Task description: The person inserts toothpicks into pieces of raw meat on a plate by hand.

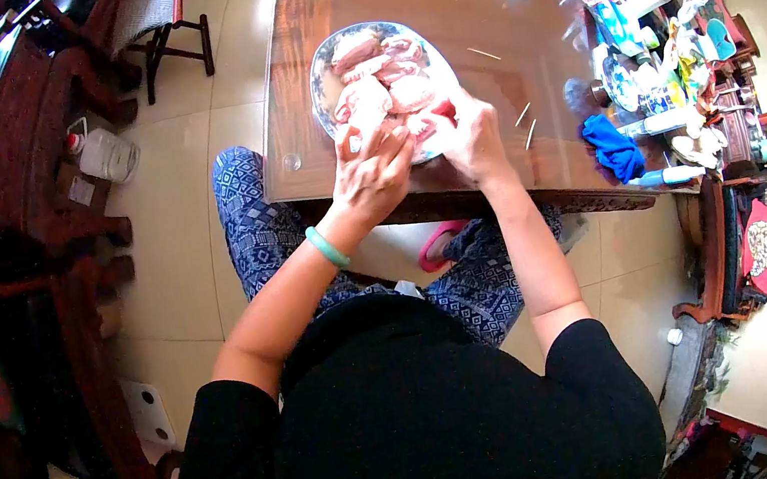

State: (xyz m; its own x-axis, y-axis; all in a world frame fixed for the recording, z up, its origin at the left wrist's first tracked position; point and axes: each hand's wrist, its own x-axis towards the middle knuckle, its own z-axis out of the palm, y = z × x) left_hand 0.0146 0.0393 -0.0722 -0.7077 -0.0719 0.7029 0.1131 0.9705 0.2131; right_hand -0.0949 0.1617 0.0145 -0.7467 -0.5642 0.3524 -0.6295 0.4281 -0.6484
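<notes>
An oval white plate (314, 84) with a bluish patterned rim stands near the front left corner of the table. Several pale pink pieces of raw meat, chicken wings by their look, lie on it; one chicken wing (427, 134) is at the plate's near right edge. My left hand (374, 172), below a green bangle, is over the near side of the plate with its fingers bent onto the meat. At the right rim, my right hand (475, 135) has its fingers closed around the edge of that wing. The fingertips are partly hidden and washed out by glare.
Loose toothpicks (530, 134) lie on the glass-topped table (456, 4), right of the plate. A blue cloth (613, 148), bottles and packets crowd the table's right end. A stool (155, 24) and a plastic jug (106, 155) stand on the floor at left.
</notes>
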